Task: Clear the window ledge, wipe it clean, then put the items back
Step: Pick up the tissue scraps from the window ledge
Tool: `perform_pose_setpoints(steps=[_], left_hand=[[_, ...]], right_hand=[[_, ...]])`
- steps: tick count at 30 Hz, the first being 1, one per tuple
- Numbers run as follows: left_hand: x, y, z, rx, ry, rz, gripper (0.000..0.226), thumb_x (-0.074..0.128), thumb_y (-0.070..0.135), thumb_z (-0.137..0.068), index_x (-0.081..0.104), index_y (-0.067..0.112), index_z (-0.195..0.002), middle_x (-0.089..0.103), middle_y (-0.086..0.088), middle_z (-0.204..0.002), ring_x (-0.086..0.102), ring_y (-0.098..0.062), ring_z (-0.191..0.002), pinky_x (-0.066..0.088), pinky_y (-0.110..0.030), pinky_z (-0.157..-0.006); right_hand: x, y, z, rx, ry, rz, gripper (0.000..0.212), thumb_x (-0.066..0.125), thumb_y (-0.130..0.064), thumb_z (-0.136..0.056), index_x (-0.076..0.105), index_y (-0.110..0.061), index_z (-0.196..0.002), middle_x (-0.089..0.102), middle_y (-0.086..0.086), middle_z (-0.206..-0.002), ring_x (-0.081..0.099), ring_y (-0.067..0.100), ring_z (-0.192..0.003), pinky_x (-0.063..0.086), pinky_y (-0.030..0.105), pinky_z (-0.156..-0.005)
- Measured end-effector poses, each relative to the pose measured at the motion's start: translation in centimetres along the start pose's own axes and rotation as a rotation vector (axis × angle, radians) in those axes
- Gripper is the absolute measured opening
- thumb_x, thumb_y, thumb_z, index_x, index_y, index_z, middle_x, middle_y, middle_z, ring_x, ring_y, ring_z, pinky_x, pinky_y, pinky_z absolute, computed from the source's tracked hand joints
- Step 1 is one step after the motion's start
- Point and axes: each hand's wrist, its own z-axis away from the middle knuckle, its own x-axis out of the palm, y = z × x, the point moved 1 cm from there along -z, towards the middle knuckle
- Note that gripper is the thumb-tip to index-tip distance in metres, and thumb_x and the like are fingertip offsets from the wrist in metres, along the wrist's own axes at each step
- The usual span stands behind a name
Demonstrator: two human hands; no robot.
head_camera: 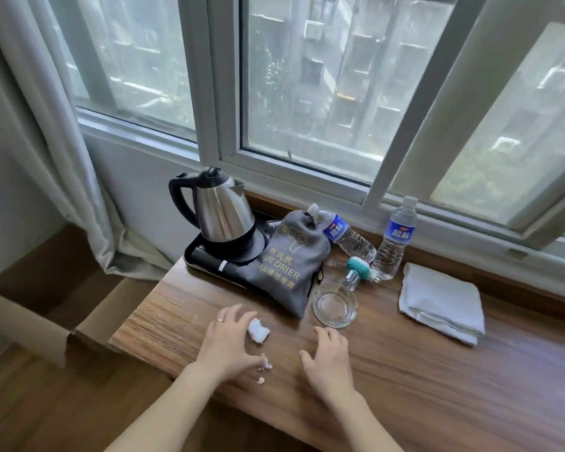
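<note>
Two hands over the wooden ledge (405, 370) near its front edge. Left hand (224, 342) pinches a tissue wad (258, 331); right hand (328, 360) hovers relaxed, holding nothing. Kettle (221, 210) on a tray (196, 259) at the left end, bottles (397, 236) and folded cloth (441, 301) toward the back edge.

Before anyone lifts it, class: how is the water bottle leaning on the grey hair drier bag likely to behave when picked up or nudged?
The leaning bottle looks like thin clear plastic, so it may dent under a firm grip. It is round and only propped against the hair drier bag, so a nudge would probably send it rolling. It touches the upright bottle, which might tip.
</note>
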Motion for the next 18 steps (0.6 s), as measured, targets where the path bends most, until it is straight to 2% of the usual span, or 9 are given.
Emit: perform_pose_setpoints(steps=[3,6,8,11,13,15,18], left_hand=[[0.3,-1.2,0.2,0.004,-0.062,-0.082,0.117,0.070,0.074,-0.054,0.020,0.034,-0.152,0.014,-0.004,-0.159,0.011,-0.024,-0.146,0.023,-0.037,-0.116],[0.7,-1.8,-0.1,0.016,-0.096,-0.033,0.122,0.073,0.070,-0.051,0.018,0.032,-0.153,0.013,-0.004,-0.159,0.010,-0.023,-0.146,0.024,-0.036,-0.118],[1.1,-1.8,-0.3,0.035,-0.102,0.050,0.117,0.075,0.063,-0.052,0.020,0.031,-0.152,0.016,-0.001,-0.158,0.014,-0.021,-0.146,0.028,-0.034,-0.116],[1.3,-2.1,-0.4,0.099,-0.088,0.163,0.098,0.072,0.039,-0.063,0.026,0.030,-0.149,0.021,0.007,-0.153,0.025,-0.015,-0.143,0.035,-0.028,-0.110],[1.1,-2.2,-0.6,0.139,-0.080,0.207,0.090,0.068,0.026,-0.067,0.029,0.030,-0.148,0.024,0.012,-0.149,0.031,-0.011,-0.139,0.035,-0.023,-0.108],[0.7,-2.4,-0.7,0.154,-0.071,0.221,0.089,0.067,0.021,-0.068,0.030,0.030,-0.148,0.026,0.012,-0.149,0.031,-0.010,-0.139,0.031,-0.019,-0.108],[0.5,-2.6,-1.1,0.158,-0.064,0.197,0.089,0.066,0.018,-0.069,0.030,0.031,-0.149,0.026,0.010,-0.152,0.025,-0.011,-0.142,0.026,-0.019,-0.110]], right_hand=[[0.8,-0.9,0.1,0.038,-0.012,-0.005,0.061,0.053,-0.036,-0.095,0.034,-0.013,-0.149,0.034,0.005,-0.150,0.029,0.025,-0.135,0.022,0.029,-0.117],[2.2,-2.2,0.5,0.001,0.000,-0.026,0.056,0.054,-0.030,-0.095,0.038,-0.014,-0.146,0.039,0.003,-0.146,0.031,0.023,-0.132,0.023,0.027,-0.115],[2.9,-3.3,1.0,-0.066,-0.008,-0.067,0.054,0.056,-0.027,-0.093,0.042,-0.013,-0.144,0.043,0.001,-0.142,0.034,0.021,-0.131,0.024,0.024,-0.113],[4.0,-4.9,1.8,-0.205,-0.034,-0.169,0.044,0.060,-0.023,-0.090,0.054,-0.016,-0.133,0.051,-0.002,-0.130,0.046,0.018,-0.124,0.029,0.018,-0.105],[4.6,-4.7,1.9,-0.242,0.035,-0.236,0.041,0.062,-0.025,-0.086,0.059,-0.017,-0.126,0.053,-0.004,-0.123,0.050,0.015,-0.117,0.039,0.027,-0.104],[4.6,-4.3,2.0,-0.244,0.127,-0.157,0.055,0.064,-0.039,-0.084,0.055,-0.017,-0.133,0.049,-0.003,-0.129,0.045,0.016,-0.121,0.040,0.033,-0.107],[4.7,-3.9,2.3,-0.126,-0.014,0.049,0.097,0.064,-0.062,-0.079,0.023,-0.019,-0.155,0.025,0.000,-0.150,0.023,0.022,-0.140,0.024,0.031,-0.118]])
